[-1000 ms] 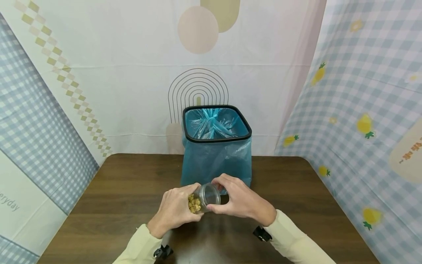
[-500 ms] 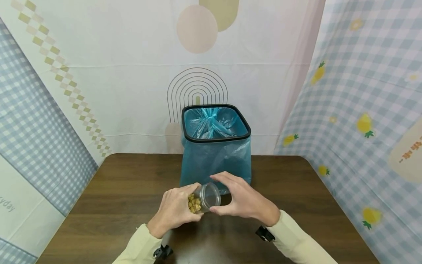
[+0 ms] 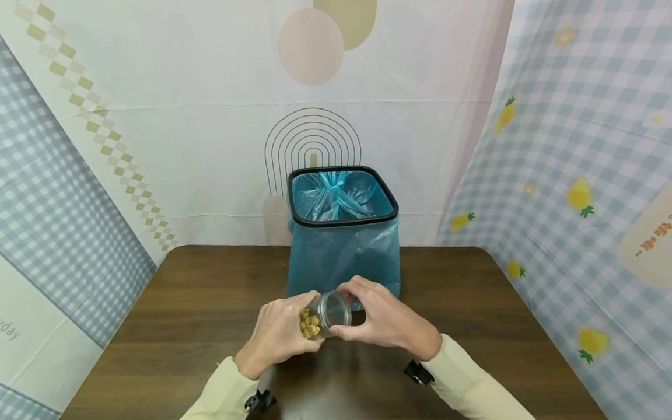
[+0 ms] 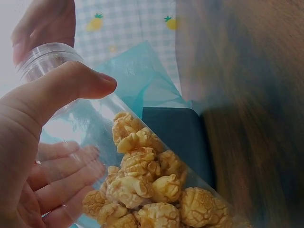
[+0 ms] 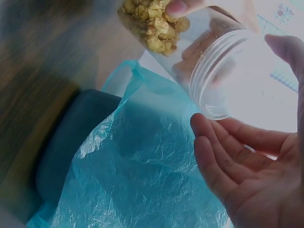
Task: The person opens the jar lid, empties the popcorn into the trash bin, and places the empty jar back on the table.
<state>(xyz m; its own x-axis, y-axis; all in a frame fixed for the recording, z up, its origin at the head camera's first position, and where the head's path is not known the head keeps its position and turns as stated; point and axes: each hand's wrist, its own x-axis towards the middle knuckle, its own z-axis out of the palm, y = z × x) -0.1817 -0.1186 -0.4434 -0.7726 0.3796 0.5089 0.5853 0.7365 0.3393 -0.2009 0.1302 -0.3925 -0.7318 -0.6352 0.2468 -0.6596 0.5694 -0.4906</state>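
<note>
A clear plastic jar (image 3: 312, 321), partly filled with caramel popcorn (image 4: 142, 180), is held tilted over the table, its ringed end toward the right. My left hand (image 3: 280, 329) grips the jar's body, the thumb over the near side and fingers behind it, seen through the plastic in the left wrist view. At the ringed end, a clear lid (image 5: 213, 76) sits between the thumb and fingers of my right hand (image 3: 385, 318). The fingertips touch its edge from below in the right wrist view.
Behind the hands stands a trash bin (image 3: 343, 256) lined with a blue plastic bag, held by a black rim (image 3: 349, 223). The wooden table (image 3: 210, 303) ends at a patterned cloth backdrop (image 3: 210, 163), with checked cloth on both sides.
Half a second ago my right hand had opened and shifted slightly right of the lid; now its thumb and fingers close around it again. My left hand and the jar stay in place.
</note>
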